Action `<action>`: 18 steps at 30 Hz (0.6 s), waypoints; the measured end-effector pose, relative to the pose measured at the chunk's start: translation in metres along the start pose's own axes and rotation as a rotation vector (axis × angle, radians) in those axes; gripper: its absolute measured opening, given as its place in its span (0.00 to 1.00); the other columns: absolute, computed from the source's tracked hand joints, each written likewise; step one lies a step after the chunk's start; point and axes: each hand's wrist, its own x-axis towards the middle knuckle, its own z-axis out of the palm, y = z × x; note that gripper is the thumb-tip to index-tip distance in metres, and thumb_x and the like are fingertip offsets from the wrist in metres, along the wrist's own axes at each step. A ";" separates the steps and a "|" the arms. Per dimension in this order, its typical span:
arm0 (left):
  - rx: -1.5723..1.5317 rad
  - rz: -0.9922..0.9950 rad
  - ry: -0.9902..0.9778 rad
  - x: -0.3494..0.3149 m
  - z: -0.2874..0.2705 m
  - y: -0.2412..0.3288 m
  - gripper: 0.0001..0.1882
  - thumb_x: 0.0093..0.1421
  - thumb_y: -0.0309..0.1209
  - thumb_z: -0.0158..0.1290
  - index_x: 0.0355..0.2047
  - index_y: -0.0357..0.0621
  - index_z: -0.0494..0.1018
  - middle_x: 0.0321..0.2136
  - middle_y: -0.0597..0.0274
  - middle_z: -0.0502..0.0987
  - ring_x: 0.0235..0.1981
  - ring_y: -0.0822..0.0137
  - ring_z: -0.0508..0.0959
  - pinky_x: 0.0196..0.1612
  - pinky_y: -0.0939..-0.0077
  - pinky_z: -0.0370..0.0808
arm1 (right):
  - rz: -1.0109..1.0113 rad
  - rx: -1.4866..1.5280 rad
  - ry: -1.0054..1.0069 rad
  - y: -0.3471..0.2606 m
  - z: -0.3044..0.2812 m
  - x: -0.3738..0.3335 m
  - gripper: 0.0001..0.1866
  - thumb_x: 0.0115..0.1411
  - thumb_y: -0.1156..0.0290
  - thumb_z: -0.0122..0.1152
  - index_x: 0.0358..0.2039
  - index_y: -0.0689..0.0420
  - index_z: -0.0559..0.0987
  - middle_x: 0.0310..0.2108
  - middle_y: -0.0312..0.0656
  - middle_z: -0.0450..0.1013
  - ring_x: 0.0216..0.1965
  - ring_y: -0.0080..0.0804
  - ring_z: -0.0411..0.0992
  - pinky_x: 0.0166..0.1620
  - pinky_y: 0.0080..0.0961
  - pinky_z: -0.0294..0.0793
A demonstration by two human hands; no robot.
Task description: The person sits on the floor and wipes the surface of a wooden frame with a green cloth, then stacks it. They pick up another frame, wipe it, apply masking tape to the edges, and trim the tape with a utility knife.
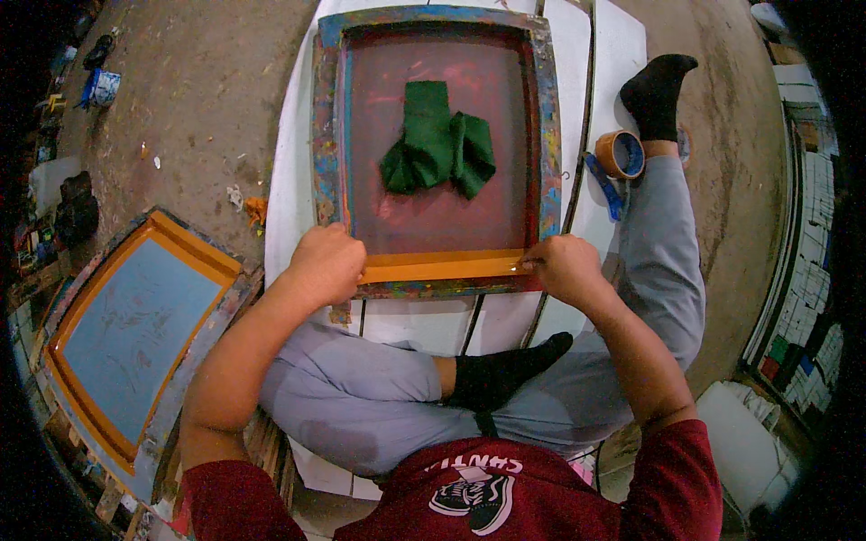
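A paint-stained silk-screen frame (548,135) lies on white boards in front of my crossed legs. Along its near inner edge stretches a strip of brown packing tape (442,265). My left hand (327,263) is closed at the strip's left end, by the frame's near left corner; its fingertips are partly hidden. At the right end, my right hand (568,269) pinches the tape between thumb and fingers. A crumpled dark green cloth (427,140) rests on the reddish mesh (383,221), away from both hands.
To the left leans a second screen frame (149,320) with brown tape around its blue-grey mesh. A tape roll (620,154) and a blue-handled tool (603,187) lie beside my outstretched right leg. White boards (618,36) support the frame. A blue-and-white container (102,87) stands on the floor.
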 end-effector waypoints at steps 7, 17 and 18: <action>0.046 -0.017 -0.025 0.006 -0.004 0.001 0.08 0.52 0.32 0.65 0.29 0.42 0.86 0.31 0.51 0.85 0.43 0.53 0.84 0.44 0.55 0.81 | -0.019 -0.017 0.015 0.006 0.004 0.008 0.13 0.61 0.54 0.68 0.37 0.47 0.89 0.34 0.47 0.84 0.37 0.51 0.83 0.42 0.48 0.83; 0.109 0.002 -0.045 0.011 -0.003 0.001 0.12 0.53 0.39 0.67 0.30 0.42 0.87 0.32 0.50 0.85 0.42 0.49 0.84 0.43 0.53 0.83 | -0.016 -0.045 -0.016 0.004 0.002 0.007 0.10 0.62 0.57 0.67 0.40 0.40 0.91 0.35 0.41 0.85 0.38 0.48 0.83 0.43 0.45 0.82; 0.115 0.002 -0.048 0.011 -0.003 0.001 0.12 0.53 0.39 0.67 0.30 0.43 0.87 0.33 0.49 0.85 0.42 0.49 0.84 0.43 0.53 0.83 | -0.021 -0.050 -0.020 0.004 0.002 0.007 0.10 0.62 0.57 0.67 0.40 0.40 0.91 0.35 0.41 0.85 0.38 0.48 0.83 0.43 0.45 0.82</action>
